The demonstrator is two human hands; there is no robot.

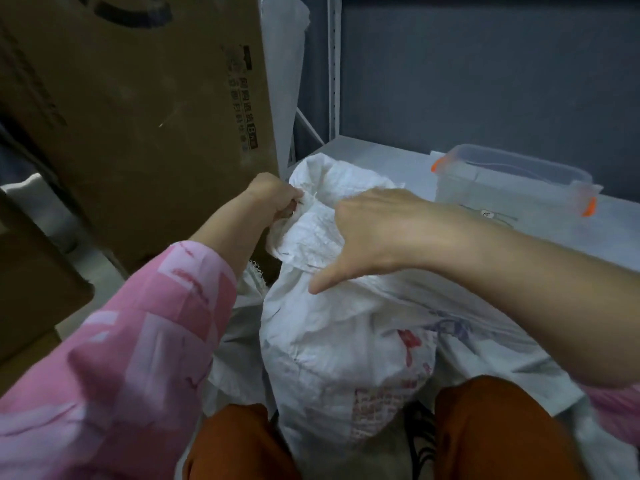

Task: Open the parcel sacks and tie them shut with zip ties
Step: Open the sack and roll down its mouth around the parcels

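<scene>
Nearest the camera, two knees in rust-orange trousers (485, 427) flank one white woven parcel sack (346, 341), which stands upright between them. The sack carries red and purplish printing, too creased and blurred to read. Its neck is gathered toward the top. The left hand (277, 199), coming out of a pink patterned sleeve (138, 341), grips a bunch of the sack's mouth fabric with curled fingers. The right hand (374, 233) lies on the gathered neck from the other side, thumb stretched out below; its fingers curl into the fabric, holding it. More white sacking (502, 341) is spread under and to the right. Beyond, one clear plastic lidded box (512, 181) with two orange clips sits on a grey shelf (363, 150). At left leans one large brown cardboard carton (138, 116) with printed Chinese characters, not legible.
</scene>
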